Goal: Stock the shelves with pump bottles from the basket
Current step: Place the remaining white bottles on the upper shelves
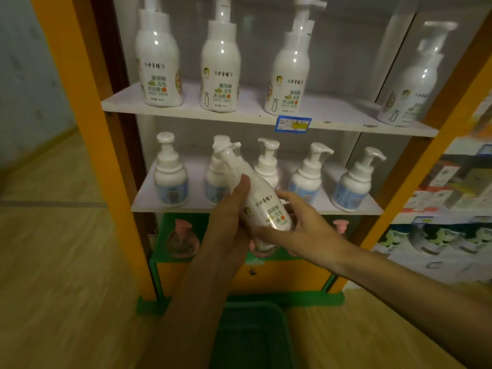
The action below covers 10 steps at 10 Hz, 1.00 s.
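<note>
You've got a white pump bottle (262, 206) w/ both hands, held in front of the middle shelf (354, 207) and tilted so its pump head leans up and to the left. Your left hand (230, 222) grips the bottle's left side, thumb lying up along the body. Your right hand (300, 226) wraps it from the right, fingers curled round the label and lower body.

Top shelf (186, 109) holds four tall white bottles of the same kind, upright, w/ a blue price tag (293, 124) on the front edge. Middle shelf has five shorter bottles w/ blue labels in a row; the held bottle partly covers the 2nd from left. Below that, a pink-pump bottle (182, 239) stands in a green compartment.

Green basket (253, 334) sits on the wood floor nearest you, under your forearms; can't tell what's inside, too dark.
</note>
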{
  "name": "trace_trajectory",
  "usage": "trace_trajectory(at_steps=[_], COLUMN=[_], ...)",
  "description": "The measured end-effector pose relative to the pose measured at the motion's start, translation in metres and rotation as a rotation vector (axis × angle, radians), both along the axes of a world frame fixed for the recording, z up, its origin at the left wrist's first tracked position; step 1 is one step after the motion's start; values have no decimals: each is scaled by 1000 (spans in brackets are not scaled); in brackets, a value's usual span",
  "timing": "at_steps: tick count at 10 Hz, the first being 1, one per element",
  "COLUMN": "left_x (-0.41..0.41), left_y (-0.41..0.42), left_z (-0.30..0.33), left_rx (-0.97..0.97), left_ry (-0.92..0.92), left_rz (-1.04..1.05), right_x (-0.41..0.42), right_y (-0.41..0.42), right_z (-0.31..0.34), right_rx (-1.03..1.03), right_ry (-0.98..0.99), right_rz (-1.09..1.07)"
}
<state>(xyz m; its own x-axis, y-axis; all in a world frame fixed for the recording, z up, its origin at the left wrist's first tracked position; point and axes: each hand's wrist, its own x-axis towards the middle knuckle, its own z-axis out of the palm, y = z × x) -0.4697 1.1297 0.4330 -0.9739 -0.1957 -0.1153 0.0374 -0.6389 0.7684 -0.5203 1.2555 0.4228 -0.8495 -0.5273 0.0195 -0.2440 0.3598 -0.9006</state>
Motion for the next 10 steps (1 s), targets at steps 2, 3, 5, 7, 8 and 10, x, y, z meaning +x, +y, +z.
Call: trace_trajectory(at_steps=[2, 3, 5, 7, 8, 10], left_x=[12, 2, -34, -44, -47, -66], left_y=[13, 19, 21, 37, 44, 47], left_z=[12, 16, 1, -3, -3, -16], left_rx=[-5, 31, 270, 488, 552, 597], left_ry=[128, 183, 168, 183, 198, 199], left_rz=[-13, -34, -37, -98, -113, -141], right_x=[-5, -5, -23, -71, -98, -136], right_y=[4, 12, 44, 73, 80, 74], right_z=[-5, 1, 25, 73, 90, 107], right_rx=[-1, -20, -107, -212, -235, -206], right_ry=[-22, -8, 243, 388, 433, 447], right_rz=[-48, -153, -355, -562, -657, -710])
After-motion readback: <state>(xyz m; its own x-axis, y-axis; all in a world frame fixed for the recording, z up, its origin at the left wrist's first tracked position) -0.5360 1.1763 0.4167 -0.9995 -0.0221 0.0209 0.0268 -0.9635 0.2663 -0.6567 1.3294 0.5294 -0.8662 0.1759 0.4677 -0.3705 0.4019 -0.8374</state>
